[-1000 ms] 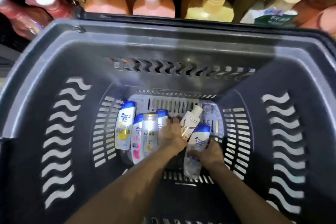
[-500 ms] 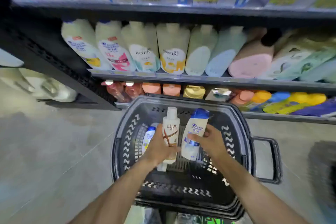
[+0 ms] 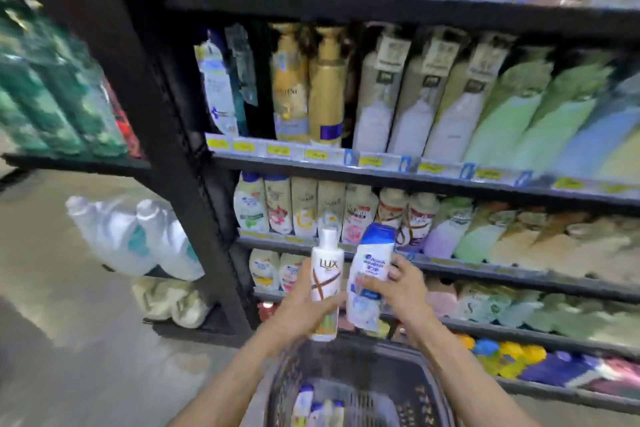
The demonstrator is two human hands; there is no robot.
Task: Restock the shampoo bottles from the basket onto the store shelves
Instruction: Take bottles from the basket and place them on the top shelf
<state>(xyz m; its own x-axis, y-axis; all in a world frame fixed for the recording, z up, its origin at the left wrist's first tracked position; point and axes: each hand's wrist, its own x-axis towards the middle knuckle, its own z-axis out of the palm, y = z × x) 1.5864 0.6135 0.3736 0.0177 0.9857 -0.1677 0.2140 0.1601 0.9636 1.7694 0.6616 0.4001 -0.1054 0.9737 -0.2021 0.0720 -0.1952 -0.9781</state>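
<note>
Aisle: black store shelves packed with shampoo rose ahead of us, blurred by our head lifting from the basket.
Change: half a second earlier both bottles hung over the basket; now we had raised them to shelf height.
Left hand: fingers wrapped round the white Lux bottle.
Right hand: fingers closed round the blue-capped Head & Shoulders bottle.
Meaning: we judged placing came next; more bottles lay in the basket.

Every shelf row ahead is packed edge to edge with bottles; open room is left only above the basket.
</note>
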